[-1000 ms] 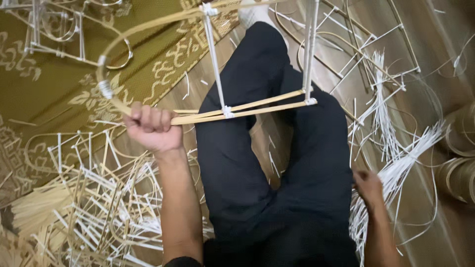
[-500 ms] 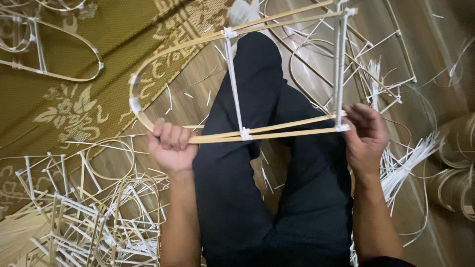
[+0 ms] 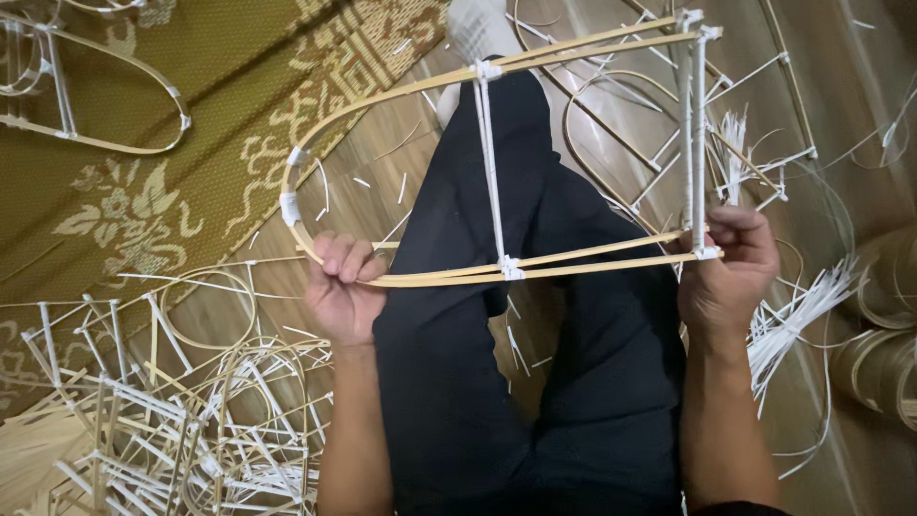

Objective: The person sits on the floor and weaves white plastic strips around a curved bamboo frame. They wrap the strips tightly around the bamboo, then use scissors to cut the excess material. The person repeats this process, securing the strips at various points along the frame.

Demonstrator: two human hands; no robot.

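Bamboo frame [image 3: 497, 172] — looped, tied with white strips, held above the black-trousered legs [image 3: 535, 382]. Left hand [image 3: 342, 291] fists its lower rail near the curve; right hand [image 3: 726, 272] pinches its taped corner. Loose sticks [image 3: 162, 430] — heaped left of the legs.

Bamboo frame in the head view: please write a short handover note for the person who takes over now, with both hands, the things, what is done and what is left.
Left hand: closed on the near bamboo strips of the bamboo frame, close to its curved end.
Right hand: grips the frame's square end, at the white-wrapped corner.
Frame: held above the lap; middle white crossbar and end white uprights are tied in.
Around: loose frames and sticks in a pile on the floor, one more frame on the patterned mat.
Left: cannot tell from this view.
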